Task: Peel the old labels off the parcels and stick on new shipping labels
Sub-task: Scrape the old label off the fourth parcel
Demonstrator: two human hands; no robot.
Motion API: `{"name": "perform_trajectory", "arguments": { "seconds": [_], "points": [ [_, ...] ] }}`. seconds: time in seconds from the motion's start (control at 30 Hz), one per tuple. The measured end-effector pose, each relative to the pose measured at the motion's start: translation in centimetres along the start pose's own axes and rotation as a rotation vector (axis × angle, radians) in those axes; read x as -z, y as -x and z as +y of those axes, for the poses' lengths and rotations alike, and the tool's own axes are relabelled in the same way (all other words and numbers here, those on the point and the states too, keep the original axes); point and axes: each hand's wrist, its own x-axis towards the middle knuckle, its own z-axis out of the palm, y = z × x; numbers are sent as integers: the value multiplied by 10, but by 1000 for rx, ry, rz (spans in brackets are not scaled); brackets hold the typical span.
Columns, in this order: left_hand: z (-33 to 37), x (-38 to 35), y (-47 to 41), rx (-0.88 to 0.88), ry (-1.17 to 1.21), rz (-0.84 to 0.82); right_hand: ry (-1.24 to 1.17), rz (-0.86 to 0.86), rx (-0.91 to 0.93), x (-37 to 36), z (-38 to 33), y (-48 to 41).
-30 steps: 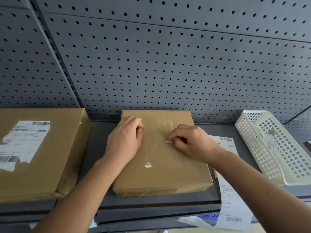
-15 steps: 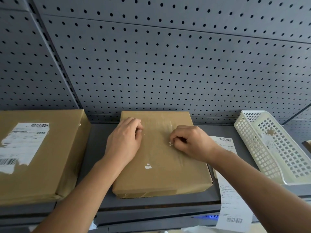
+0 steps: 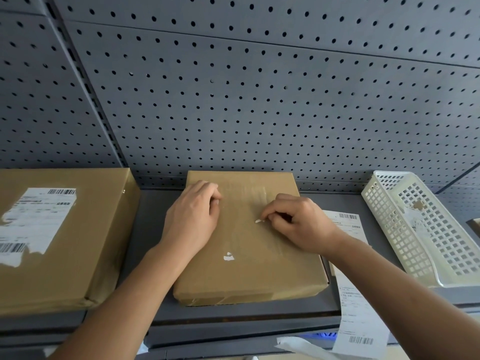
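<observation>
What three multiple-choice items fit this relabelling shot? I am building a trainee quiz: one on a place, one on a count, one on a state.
1. Where does the white basket stand? A) at the right end of the shelf B) on the pegboard C) on the floor
2. How many cardboard parcels lie on the shelf? A) one B) two C) four
3. What is the right hand doing? A) lying flat B) holding scissors C) pinching a small white scrap

1 A: it stands right of the middle parcel. 2 B: only the middle parcel and the left parcel show. 3 C: it pinches the scrap at the middle parcel's top.
</observation>
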Motion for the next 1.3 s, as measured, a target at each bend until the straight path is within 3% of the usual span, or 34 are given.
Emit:
{"name": "perform_trajectory", "arguments": {
  "seconds": [1.3],
  "points": [
    [1,0,0,3,4,2,-11,-14,-57,2,-4,0]
  ]
}}
